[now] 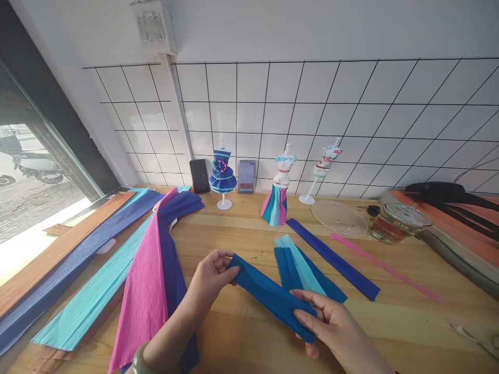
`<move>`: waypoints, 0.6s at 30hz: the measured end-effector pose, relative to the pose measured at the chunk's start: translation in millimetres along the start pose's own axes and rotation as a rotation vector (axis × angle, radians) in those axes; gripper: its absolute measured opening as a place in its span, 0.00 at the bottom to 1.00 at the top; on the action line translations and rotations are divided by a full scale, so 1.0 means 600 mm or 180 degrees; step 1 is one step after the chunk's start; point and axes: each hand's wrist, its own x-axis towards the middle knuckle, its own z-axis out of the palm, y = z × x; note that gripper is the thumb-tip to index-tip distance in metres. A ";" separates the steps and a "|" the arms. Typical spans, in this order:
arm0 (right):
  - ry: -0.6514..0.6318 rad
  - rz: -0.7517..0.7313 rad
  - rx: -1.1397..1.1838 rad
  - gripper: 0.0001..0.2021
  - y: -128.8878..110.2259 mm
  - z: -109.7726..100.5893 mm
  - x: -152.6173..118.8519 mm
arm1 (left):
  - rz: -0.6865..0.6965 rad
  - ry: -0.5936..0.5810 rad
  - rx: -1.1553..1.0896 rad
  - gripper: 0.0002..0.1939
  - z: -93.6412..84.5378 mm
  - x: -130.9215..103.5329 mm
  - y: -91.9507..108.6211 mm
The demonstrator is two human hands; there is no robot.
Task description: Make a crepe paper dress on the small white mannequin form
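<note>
A teal-blue paper strip (265, 293) stretches slantwise between my two hands above the table. My left hand (214, 272) pinches its upper left end between thumb and fingers. The lower right end is gripped by my right hand (322, 317), thumb on top and fingers partly hidden beneath. Just behind the right hand lie teal and light aqua pieces (302, 265), fanned out and overlapping. A dark blue strip (333, 257) and a thin pink strip (385, 266) rest farther right.
Long coloured paper lengths (142, 275) cover the left side. Small dress forms (223, 176), a phone (199, 176) and a framed card (246, 176) stand by the tiled wall. A clear plate (339, 218), glass jar (397, 223) and orange bag (460, 223) are at right.
</note>
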 end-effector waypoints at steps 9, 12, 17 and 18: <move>-0.0221 -0.0141 0.0030 0.26 0.002 0.009 0.000 | -0.0038 0.0135 0.0019 0.24 0.003 -0.005 0.014; -0.0151 -0.0109 0.0073 0.25 0.004 0.018 -0.004 | -0.0119 0.0166 -0.0121 0.26 0.003 -0.008 0.020; -0.0160 -0.0088 0.0062 0.23 0.000 0.032 -0.011 | -0.0355 0.0038 -0.0560 0.26 0.006 -0.014 0.023; -0.0148 -0.0078 0.0067 0.23 -0.001 0.033 -0.011 | -0.0405 -0.0019 -0.0638 0.25 0.007 -0.016 0.023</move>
